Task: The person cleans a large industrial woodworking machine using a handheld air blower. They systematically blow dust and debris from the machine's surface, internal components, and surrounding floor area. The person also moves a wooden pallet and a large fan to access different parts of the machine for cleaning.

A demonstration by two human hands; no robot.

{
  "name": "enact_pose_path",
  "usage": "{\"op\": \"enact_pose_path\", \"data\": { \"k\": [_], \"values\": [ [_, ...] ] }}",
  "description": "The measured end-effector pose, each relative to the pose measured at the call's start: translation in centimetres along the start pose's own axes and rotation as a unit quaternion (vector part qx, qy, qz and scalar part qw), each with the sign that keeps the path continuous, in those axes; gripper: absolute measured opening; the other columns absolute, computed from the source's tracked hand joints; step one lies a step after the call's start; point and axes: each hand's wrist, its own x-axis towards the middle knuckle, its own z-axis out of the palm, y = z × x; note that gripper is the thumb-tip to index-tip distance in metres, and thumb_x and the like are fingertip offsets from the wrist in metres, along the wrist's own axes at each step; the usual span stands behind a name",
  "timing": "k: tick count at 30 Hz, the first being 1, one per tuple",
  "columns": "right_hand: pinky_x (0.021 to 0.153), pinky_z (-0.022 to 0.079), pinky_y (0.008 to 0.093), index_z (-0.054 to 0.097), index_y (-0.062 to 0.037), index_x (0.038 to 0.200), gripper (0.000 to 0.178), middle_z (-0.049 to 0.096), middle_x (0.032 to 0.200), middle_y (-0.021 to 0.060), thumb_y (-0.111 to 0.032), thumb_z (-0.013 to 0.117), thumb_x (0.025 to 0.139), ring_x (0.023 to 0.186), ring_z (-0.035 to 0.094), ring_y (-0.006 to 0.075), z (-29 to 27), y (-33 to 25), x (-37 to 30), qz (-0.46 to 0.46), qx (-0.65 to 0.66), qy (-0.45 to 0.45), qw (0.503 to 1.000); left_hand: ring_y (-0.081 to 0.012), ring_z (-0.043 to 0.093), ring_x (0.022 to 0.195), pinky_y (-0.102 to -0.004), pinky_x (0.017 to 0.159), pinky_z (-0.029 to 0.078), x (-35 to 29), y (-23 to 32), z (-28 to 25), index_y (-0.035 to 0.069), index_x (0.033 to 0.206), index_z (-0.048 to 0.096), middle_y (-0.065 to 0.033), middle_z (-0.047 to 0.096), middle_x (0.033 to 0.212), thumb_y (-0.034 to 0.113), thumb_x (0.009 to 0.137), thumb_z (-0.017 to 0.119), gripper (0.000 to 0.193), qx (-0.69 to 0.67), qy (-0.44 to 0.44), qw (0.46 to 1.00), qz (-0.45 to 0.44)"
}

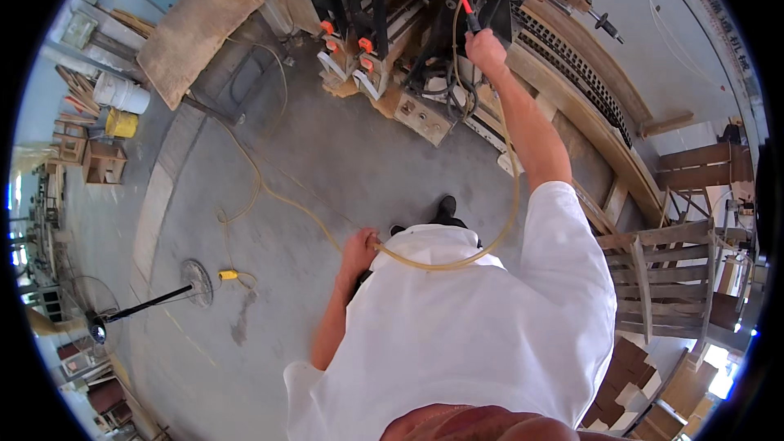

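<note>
My right hand [487,51] reaches far forward, closed round a black-handled tool with a long red end [465,2], pointed toward the machine [392,20]. Its exact kind is hard to make out. By my waist, my left hand [359,251] is closed on a yellowish hose [441,266]. From there the hose loops across my front and rises along my right forearm toward the machine, where its end gets lost among dark cables. The other way, it trails over the floor to the left.
Orange-knobbed clamps [366,45] jut from the machine. A long wooden beam with a black chain track [580,73] runs to the right. Left on the floor stand a pedestal fan [147,304], a yellow plug block [228,275] and a white bucket [121,92]. A slatted wooden rack [665,278] leans at right.
</note>
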Motion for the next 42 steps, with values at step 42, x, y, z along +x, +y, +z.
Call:
{"op": "enact_pose_path", "data": {
  "k": [42],
  "values": [
    [0.081, 0.05, 0.0393, 0.051, -0.0008, 0.103, 0.029, 0.062, 0.105, 0.0184, -0.025, 0.048, 0.087, 0.099, 0.061, 0.0311, 16.0, 7.8, -21.3, 0.096, -0.118, -0.239, 0.959, -0.0364, 0.062, 0.076, -0.0414, 0.067, 0.049, 0.5, -4.6, -2.6, 0.006, 0.096, 0.063, -0.0202, 0.063, 0.081, 0.016, 0.083, 0.053, 0.019, 0.054, -0.093, 0.994, 0.023]
  ]
}}
